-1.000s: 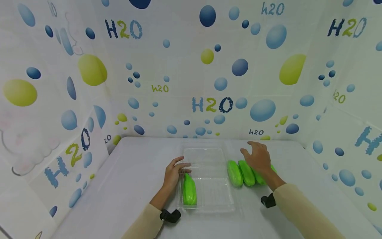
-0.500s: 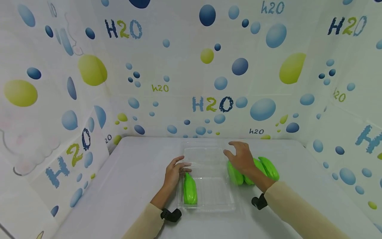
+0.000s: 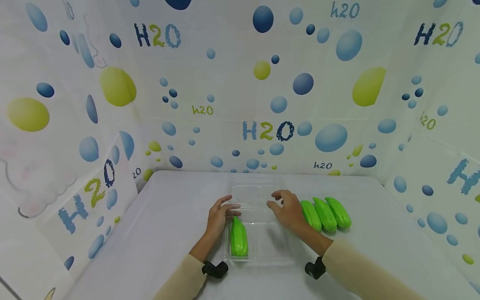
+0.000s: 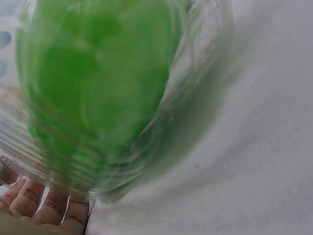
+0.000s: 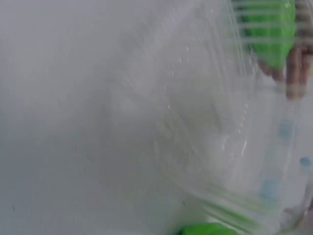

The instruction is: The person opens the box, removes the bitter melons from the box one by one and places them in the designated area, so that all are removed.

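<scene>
A clear plastic clamshell box lies with its lid folded back. Inside its left side rests one glossy green vegetable, elongated like a long pepper with a pointed tip. My left hand touches the box's left edge by the hinge; in the left wrist view its fingers reach behind the plastic wall. My right hand is over the box's right side near the hinge, fingers bent and thumb apart, with nothing visible between them. Similar green vegetables lie side by side at the right, partly covered by that hand.
Everything sits on a white-covered table. A white curtain printed with blue and green bubbles and H2O lettering closes off the back and sides. Dark wrist cameras are strapped at both sleeves.
My right hand has moved left and slightly down, from above the row of green vegetables to the box's right side, uncovering the right-hand ones. The left hand and box stay put.
</scene>
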Demonstrator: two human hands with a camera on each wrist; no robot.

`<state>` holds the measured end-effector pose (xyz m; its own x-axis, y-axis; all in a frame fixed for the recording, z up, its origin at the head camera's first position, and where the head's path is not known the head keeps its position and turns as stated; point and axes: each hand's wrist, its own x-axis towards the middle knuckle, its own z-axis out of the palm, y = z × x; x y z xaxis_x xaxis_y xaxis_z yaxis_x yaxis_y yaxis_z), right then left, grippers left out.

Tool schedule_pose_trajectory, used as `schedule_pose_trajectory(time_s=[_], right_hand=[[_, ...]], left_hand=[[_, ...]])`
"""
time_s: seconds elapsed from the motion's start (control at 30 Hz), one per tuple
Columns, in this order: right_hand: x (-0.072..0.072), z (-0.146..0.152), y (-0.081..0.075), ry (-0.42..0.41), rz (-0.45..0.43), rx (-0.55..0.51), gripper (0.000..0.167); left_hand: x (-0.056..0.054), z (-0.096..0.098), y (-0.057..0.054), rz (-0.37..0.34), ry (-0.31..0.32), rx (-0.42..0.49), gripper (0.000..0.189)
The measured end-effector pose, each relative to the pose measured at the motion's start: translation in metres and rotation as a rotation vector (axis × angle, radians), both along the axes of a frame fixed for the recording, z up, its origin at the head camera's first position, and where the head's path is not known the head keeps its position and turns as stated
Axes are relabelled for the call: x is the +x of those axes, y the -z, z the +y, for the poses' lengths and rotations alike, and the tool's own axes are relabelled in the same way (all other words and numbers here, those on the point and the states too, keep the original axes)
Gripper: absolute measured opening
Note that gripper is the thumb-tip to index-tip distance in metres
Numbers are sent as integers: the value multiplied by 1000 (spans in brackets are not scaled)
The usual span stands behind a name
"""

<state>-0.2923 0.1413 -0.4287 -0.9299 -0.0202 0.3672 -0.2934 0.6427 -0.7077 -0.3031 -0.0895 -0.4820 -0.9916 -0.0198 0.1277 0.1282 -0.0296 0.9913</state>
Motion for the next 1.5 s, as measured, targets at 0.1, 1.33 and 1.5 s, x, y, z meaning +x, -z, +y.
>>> schedule_pose_trajectory(time_s=[0.1,1.33,1.5], right_hand=[[5,-6,4,3,9,-1,22],[32,-65,12,-215,-550,-33,58],[32,-69,12,-208,-559,-13,61]], left_hand=[[0,0,0,6,2,0,42],[-2,-1,1,-3,22,49,42],[-1,1,3,16,16,49,41]])
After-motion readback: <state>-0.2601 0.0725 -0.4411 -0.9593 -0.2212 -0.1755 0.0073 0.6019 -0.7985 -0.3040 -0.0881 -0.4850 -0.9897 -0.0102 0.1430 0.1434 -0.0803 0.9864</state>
